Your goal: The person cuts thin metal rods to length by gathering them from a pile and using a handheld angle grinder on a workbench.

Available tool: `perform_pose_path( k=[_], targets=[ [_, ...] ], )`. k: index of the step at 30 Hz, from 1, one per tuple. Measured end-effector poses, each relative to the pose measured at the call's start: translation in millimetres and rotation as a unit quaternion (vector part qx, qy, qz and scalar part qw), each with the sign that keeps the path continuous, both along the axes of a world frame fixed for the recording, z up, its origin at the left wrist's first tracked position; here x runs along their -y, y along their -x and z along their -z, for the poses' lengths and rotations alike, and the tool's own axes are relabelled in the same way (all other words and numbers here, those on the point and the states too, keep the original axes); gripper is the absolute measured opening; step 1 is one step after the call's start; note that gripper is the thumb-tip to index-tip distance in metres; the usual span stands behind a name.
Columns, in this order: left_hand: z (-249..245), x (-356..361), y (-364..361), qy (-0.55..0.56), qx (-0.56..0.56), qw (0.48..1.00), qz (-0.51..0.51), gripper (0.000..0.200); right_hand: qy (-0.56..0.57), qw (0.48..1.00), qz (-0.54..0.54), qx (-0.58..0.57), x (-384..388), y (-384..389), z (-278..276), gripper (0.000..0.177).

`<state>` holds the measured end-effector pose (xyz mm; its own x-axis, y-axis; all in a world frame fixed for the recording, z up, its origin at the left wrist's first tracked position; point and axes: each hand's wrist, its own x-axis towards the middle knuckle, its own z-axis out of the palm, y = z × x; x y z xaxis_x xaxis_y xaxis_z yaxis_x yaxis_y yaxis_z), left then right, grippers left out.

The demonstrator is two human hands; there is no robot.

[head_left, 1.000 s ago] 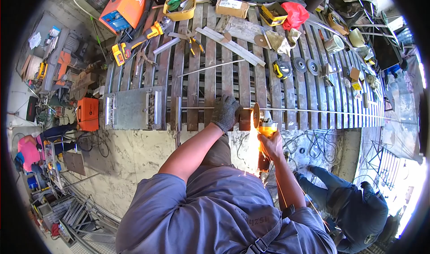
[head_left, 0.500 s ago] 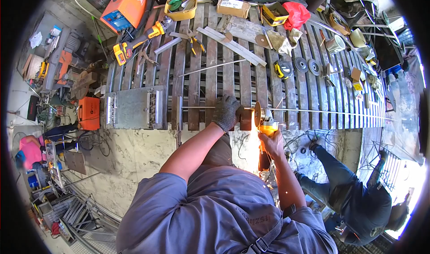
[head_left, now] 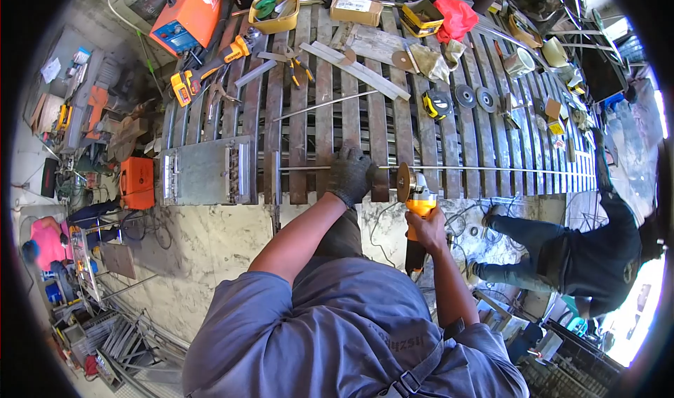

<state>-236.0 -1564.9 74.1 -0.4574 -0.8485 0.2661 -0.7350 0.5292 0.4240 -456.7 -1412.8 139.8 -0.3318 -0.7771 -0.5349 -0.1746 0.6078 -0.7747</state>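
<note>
Grinder disc at the rod, both my hands at the near edge of the table.

My gloved left hand (head_left: 351, 174) is curled down over the thin steel rod (head_left: 491, 169), pressing it onto the slatted table (head_left: 316, 103). The rod lies crosswise along the near edge. My right hand (head_left: 423, 229) is wrapped tight around the orange angle grinder (head_left: 419, 205). Its disc (head_left: 404, 181) stands upright at the rod, just beside my left hand. A tape measure (head_left: 437, 104) lies farther back.

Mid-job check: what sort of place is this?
Probably a metalworking or welding workshop: a slatted steel workbench, an orange welding machine, and a yellow angle grinder in the right hand at a thin steel rod.
</note>
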Motion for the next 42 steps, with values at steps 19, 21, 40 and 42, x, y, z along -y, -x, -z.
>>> perform_pose_path(
  k=[19, 21, 40, 42],
  targets=[
    [-7.0, 3.4, -2.3, 0.026, -0.016, 1.000, 0.003, 0.035, 0.034, 0.990, -0.064, -0.124, 0.3, 0.6, 25.0, 0.059],
    [-9.0, 3.7, -2.8, -0.001, -0.020, 1.000, 0.007, 0.035, 0.017, 0.993, -0.065, -0.101, 2.1, 0.9, 18.9, 0.065],
    [-0.9, 7.6, -3.5, 0.035, -0.104, 0.993, 0.031, 0.026, 0.107, 0.987, -0.082, -0.085, -2.5, 5.0, 42.6, 0.051],
    [-1.4, 7.3, -4.1, 0.054, -0.096, 0.993, 0.032, 0.023, 0.133, 0.986, -0.074, -0.070, -1.1, 2.2, 37.2, 0.051]
  ],
)
